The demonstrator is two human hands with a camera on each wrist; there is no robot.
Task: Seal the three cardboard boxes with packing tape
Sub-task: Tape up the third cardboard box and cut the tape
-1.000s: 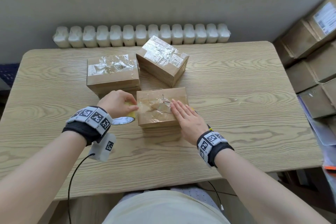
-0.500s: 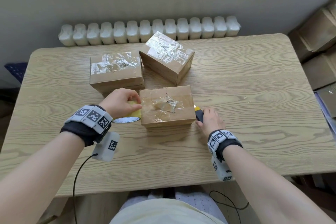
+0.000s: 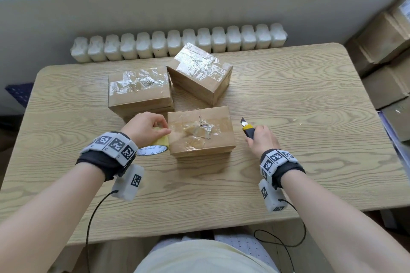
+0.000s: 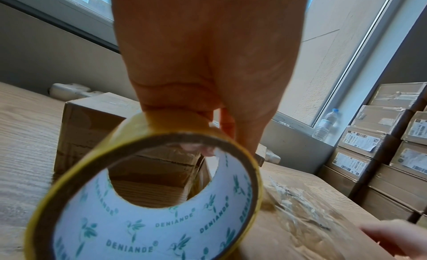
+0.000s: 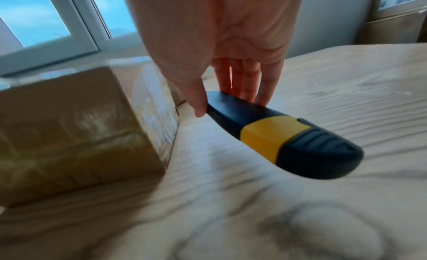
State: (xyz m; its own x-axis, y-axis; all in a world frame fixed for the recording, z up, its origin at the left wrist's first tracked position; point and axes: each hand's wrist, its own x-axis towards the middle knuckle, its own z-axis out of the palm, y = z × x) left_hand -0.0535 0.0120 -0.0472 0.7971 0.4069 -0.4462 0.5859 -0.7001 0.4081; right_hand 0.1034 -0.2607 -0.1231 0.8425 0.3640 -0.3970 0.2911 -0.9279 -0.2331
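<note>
A: Head view — what's by the near box (image 3: 200, 132)?
B: The left hand (image 3: 145, 127) grips the tape roll (image 3: 155, 145) against its left edge; the right hand (image 3: 263, 139) holds a utility knife (image 3: 248, 129) over bare table (image 3: 310, 99). Two taped boxes (image 3: 139, 90) sit behind.
A: Left wrist?
B: Fingers pinch the roll's rim.
A: Right wrist?
B: Thumb and fingers clasp the knife handle — beside the box's corner.

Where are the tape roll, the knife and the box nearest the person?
tape roll (image 4: 148, 225): left wrist view, on its white printed core.
knife (image 5: 272, 136): right wrist view, on its yellow band.
nearest box (image 3: 199, 131): head view, on its taped top.
</note>
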